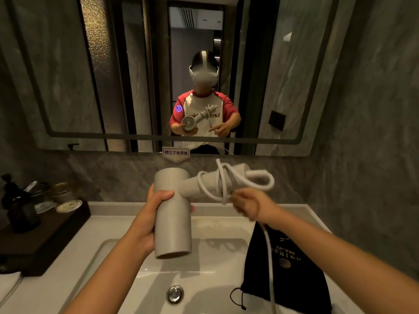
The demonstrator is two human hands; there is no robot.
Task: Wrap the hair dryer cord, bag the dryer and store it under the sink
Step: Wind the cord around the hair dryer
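I hold a grey hair dryer over the white sink. My left hand grips its barrel, which points down toward me. The handle sticks out to the right with several loops of white cord wound around it. My right hand pinches the cord just below the handle. The rest of the cord hangs down past my right forearm and leaves the frame at the bottom. A black drawstring bag with gold print lies flat on the counter at the sink's right edge.
A dark wooden tray at the left carries a black pump bottle, glasses and round lidded tins. A silver drain plug sits in the basin. A large wall mirror reflects a person with a headset.
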